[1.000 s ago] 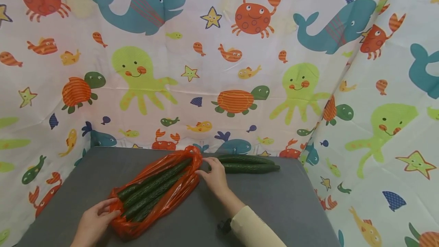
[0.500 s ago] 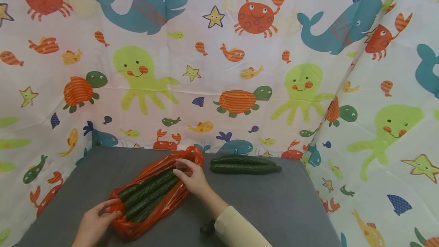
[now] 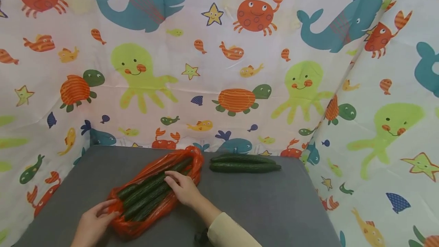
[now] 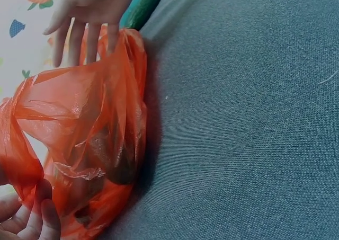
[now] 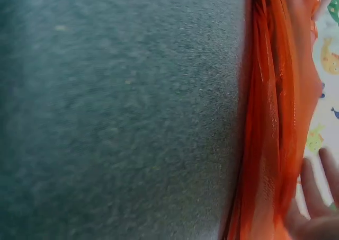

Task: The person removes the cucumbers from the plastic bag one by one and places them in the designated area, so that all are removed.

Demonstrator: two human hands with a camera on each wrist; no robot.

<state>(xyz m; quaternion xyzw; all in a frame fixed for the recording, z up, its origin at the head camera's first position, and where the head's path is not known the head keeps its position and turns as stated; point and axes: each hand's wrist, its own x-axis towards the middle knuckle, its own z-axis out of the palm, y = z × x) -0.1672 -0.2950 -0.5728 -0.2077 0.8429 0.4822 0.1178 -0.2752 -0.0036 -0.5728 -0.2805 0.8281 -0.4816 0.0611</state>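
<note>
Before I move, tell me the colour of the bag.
The bag is see-through orange-red, clearest in the left wrist view.

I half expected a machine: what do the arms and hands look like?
They're a person's: left hand and right hand, both without gloves. A pale cream sleeve covers part of the right forearm; the small dark item beside it is unclear. No sleeve shows on the left arm.

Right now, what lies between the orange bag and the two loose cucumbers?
In the head view, a narrow bare strip of grey table separates the bag from the cucumbers.
</note>
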